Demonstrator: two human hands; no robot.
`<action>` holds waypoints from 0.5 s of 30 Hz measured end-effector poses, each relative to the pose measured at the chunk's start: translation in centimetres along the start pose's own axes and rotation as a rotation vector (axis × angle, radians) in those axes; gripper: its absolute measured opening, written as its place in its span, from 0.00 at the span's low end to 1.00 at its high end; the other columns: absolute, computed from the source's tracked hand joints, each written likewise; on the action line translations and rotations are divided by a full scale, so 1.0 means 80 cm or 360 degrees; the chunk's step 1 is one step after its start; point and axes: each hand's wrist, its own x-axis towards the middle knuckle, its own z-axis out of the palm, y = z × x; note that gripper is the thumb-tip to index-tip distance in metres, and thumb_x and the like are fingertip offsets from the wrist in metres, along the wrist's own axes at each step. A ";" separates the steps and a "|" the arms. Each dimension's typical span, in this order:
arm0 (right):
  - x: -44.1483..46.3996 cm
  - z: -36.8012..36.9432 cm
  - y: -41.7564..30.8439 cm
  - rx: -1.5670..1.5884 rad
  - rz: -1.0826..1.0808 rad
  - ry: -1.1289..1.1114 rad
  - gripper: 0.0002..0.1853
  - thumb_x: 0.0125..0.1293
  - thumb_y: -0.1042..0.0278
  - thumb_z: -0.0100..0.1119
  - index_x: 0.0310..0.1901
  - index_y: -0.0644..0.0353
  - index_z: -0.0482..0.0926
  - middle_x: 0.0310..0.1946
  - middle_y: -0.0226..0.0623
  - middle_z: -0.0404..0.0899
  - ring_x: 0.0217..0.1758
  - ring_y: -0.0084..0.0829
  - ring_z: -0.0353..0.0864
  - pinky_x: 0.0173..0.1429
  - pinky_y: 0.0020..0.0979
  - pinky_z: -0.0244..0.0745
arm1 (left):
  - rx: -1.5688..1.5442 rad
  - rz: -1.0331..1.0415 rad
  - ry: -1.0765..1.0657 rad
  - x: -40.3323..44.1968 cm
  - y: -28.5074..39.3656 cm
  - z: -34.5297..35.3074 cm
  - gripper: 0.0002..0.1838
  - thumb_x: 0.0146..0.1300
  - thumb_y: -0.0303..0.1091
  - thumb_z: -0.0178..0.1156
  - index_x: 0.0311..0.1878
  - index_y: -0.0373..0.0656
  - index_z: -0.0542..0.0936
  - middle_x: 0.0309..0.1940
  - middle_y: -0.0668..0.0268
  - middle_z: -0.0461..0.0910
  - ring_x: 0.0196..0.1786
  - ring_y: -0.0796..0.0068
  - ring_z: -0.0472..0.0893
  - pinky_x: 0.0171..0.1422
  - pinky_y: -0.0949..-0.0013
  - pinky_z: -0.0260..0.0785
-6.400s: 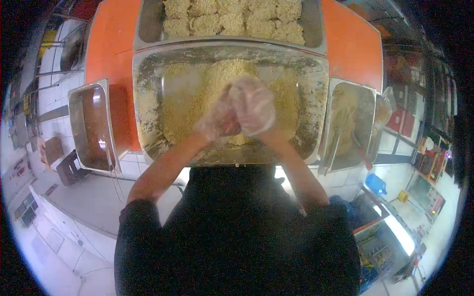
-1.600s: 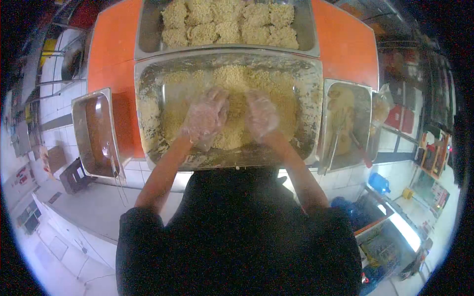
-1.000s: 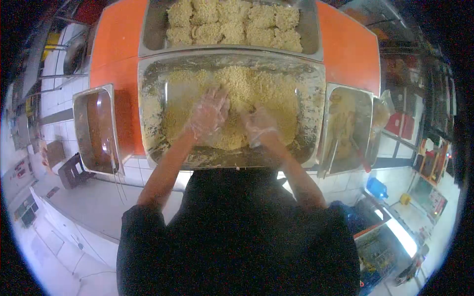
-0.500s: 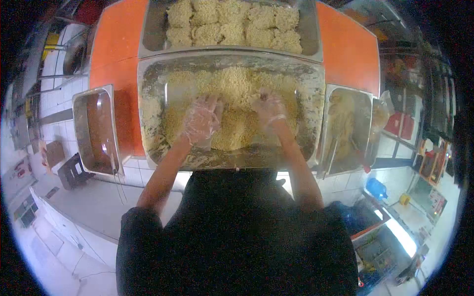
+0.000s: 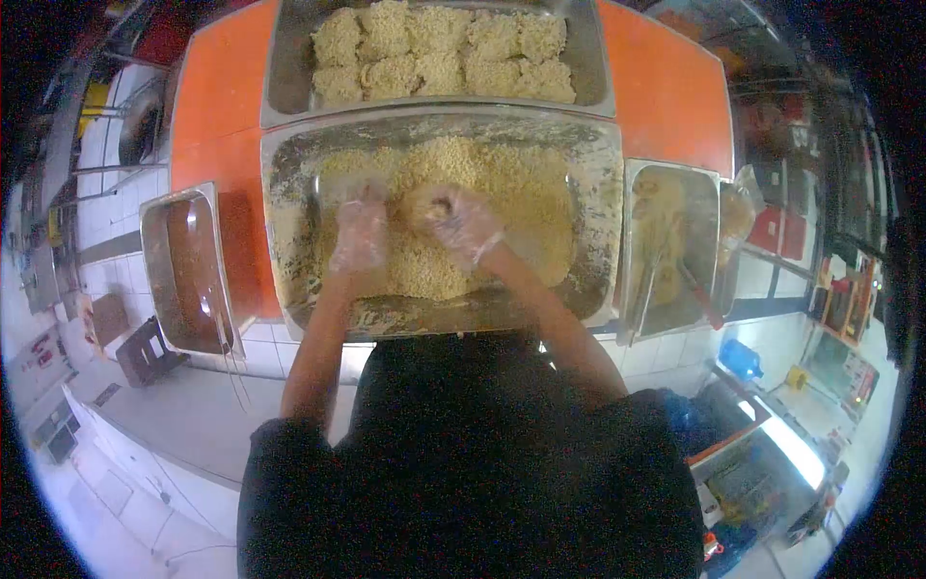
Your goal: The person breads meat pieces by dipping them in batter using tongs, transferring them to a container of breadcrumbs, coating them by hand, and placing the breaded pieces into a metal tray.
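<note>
Both of my hands wear clear plastic gloves and are over a wide metal tray [image 5: 598, 261] of pale, coarse crumbs [image 5: 434, 275]. My left hand [image 5: 362, 232] lies at the left part of the crumbs, its fingers smeared by motion. My right hand [image 5: 465, 227] is near the middle of the tray, fingers curled inward beside a mound of crumbs [image 5: 449, 159]. Whatever may be within those fingers cannot be made out. Crumbs cling to the tray's sloped sides.
Behind, another metal tray [image 5: 603, 58] holds rows of crumb-coated pieces [image 5: 439, 72]. A narrow pan [image 5: 145, 251] with reddish-brown contents stands at left. At right, a pan [image 5: 714, 222] holds pale yellowish contents and a red-handled utensil [image 5: 702, 294]. Orange counter surfaces [image 5: 666, 82] flank the trays.
My right hand has moved left to the middle of the tray, and its fingers have curled. My left hand has shifted slightly left. The view has shifted slightly.
</note>
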 end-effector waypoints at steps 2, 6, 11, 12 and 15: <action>0.006 0.000 -0.015 0.0300 -0.0156 0.0124 0.18 0.59 0.52 0.62 0.45 0.53 0.76 0.34 0.36 0.79 0.36 0.31 0.78 0.41 0.32 0.73 | 0.0550 0.0348 0.0279 -0.015 0.026 -0.020 0.20 0.67 0.35 0.47 0.61 0.42 0.67 0.55 0.55 0.71 0.53 0.57 0.73 0.58 0.57 0.66; 0.023 0.007 0.001 0.0701 0.0036 -0.0032 0.21 0.56 0.49 0.63 0.44 0.54 0.76 0.33 0.37 0.79 0.37 0.31 0.78 0.42 0.32 0.74 | 0.0775 0.0216 0.0323 -0.044 0.087 -0.049 0.17 0.67 0.35 0.47 0.55 0.38 0.71 0.41 0.54 0.77 0.43 0.58 0.77 0.50 0.56 0.68; -0.012 -0.024 0.055 -0.0613 0.0164 0.0278 0.22 0.59 0.54 0.61 0.52 0.55 0.74 0.43 0.39 0.80 0.41 0.31 0.79 0.47 0.32 0.75 | 0.1136 0.0277 0.0139 -0.040 0.038 -0.042 0.13 0.65 0.36 0.51 0.46 0.39 0.75 0.33 0.57 0.77 0.35 0.58 0.78 0.38 0.58 0.69; -0.021 -0.025 0.069 -0.0852 0.0161 0.0381 0.22 0.59 0.55 0.60 0.53 0.55 0.74 0.45 0.39 0.80 0.42 0.31 0.79 0.48 0.33 0.75 | 0.1614 0.0357 0.0000 -0.047 0.037 -0.043 0.12 0.63 0.37 0.52 0.44 0.40 0.76 0.33 0.57 0.77 0.34 0.58 0.78 0.36 0.59 0.70; -0.060 0.027 0.149 0.0512 0.0062 0.0725 0.19 0.59 0.57 0.57 0.51 0.55 0.75 0.42 0.36 0.81 0.41 0.31 0.79 0.43 0.34 0.77 | 0.1694 0.0510 -0.0225 -0.056 0.031 -0.020 0.11 0.61 0.35 0.53 0.43 0.41 0.76 0.33 0.57 0.78 0.36 0.59 0.78 0.39 0.59 0.70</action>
